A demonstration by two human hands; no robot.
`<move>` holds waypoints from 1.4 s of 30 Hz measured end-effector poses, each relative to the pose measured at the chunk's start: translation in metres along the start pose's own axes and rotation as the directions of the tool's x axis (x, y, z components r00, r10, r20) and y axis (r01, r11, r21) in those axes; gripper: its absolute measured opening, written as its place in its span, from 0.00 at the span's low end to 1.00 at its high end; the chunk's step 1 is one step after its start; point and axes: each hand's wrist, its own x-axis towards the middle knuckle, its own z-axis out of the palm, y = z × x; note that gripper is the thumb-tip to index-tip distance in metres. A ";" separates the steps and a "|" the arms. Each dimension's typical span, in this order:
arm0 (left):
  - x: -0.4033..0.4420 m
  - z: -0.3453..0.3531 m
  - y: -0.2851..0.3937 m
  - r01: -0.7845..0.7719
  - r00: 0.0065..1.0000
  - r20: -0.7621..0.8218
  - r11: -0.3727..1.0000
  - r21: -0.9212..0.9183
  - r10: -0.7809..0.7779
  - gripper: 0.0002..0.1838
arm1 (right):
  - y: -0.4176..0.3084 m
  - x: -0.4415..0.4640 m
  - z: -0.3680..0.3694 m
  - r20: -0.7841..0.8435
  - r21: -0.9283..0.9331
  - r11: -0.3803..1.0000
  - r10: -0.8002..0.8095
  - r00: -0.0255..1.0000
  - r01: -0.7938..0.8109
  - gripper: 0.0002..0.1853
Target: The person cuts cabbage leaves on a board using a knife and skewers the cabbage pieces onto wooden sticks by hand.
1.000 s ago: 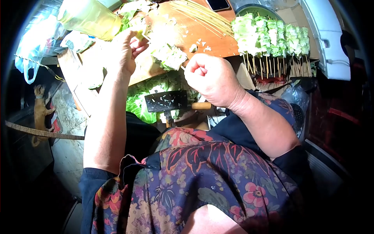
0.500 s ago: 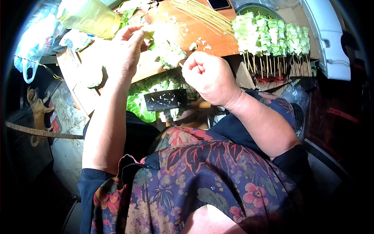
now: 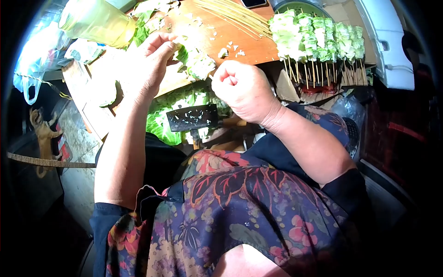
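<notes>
My right hand point(image 3: 242, 87) is closed in a fist round the end of a wooden skewer, of which only a bit shows. Green cabbage leaves point(image 3: 199, 63) are threaded on that skewer, to the left of the fist. My left hand point(image 3: 154, 60) pinches a piece of cabbage leaf at the skewer's far end, thumb and fingers together. Loose thin skewers point(image 3: 235, 16) lie on the wooden board point(image 3: 251, 54) beyond my hands. Finished cabbage skewers point(image 3: 316, 39) stand in a row at the right, sticks towards me.
A cleaver point(image 3: 192, 117) lies below the board over cabbage leaves point(image 3: 161, 127). At the upper left are a yellowish plastic container point(image 3: 99, 23) and a plastic bag point(image 3: 41, 60). A phone point(image 3: 254, 3) lies at the top. A brown animal point(image 3: 45, 136) is on the floor at left.
My left hand has turned and drawn closer to the cabbage on the skewer. The right fist stays round the stick. The whole view has shifted slightly.
</notes>
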 end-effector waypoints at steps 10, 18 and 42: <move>0.015 -0.009 -0.004 -0.010 0.995 -0.098 0.991 0.132 0.023 0.18 | 0.015 -0.011 0.009 -0.030 -0.134 0.991 -0.033 0.999 0.029 0.04; 0.026 -0.009 -0.027 0.154 0.983 -0.172 0.786 0.599 -0.062 0.09 | 0.022 -0.011 0.002 -0.070 -0.042 0.999 -0.023 0.997 0.020 0.04; 0.035 0.053 -0.017 0.239 0.967 0.006 0.918 0.316 -0.254 0.09 | -0.033 0.007 -0.019 -0.210 0.347 0.928 -0.065 0.975 0.137 0.05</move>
